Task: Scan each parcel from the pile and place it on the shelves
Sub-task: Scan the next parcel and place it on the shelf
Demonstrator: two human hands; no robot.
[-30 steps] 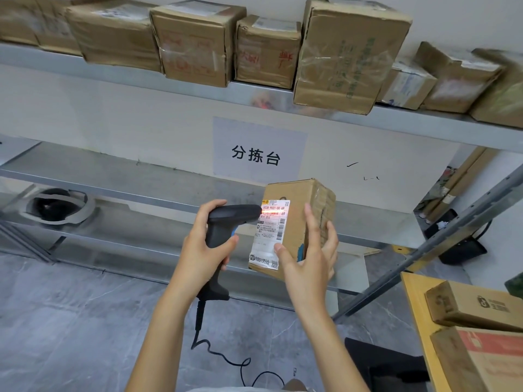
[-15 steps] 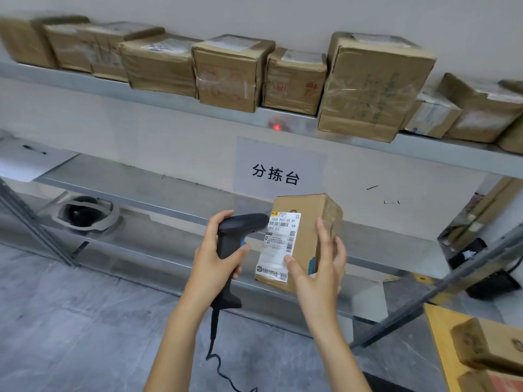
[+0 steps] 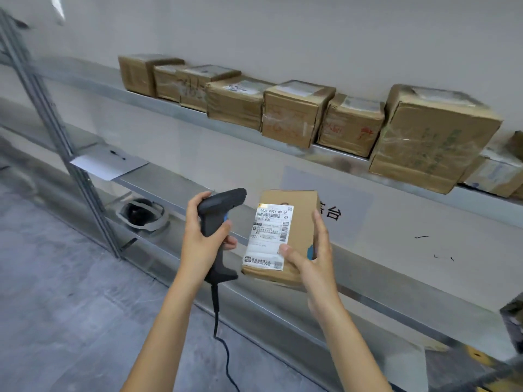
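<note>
My right hand [image 3: 311,258] holds a small brown cardboard parcel [image 3: 285,199] upright, thumb on its white shipping label [image 3: 268,236], fingers along its right side. My left hand [image 3: 203,236] grips the handle of a black barcode scanner [image 3: 219,205], whose head points right at the label from a short gap. The scanner's cable [image 3: 216,315] hangs down between my forearms. No red scan light shows on the label.
Several taped brown parcels [image 3: 294,114] stand in a row on the upper metal shelf [image 3: 158,100]. A white sheet [image 3: 110,164] lies on the middle shelf at left, a grey and black object [image 3: 143,215] below it. A metal upright [image 3: 56,131] stands at left.
The view has swung left and up, bringing more of the upper shelf's left end into sight. The red scan light on the label has gone out. Both hands keep their hold.
</note>
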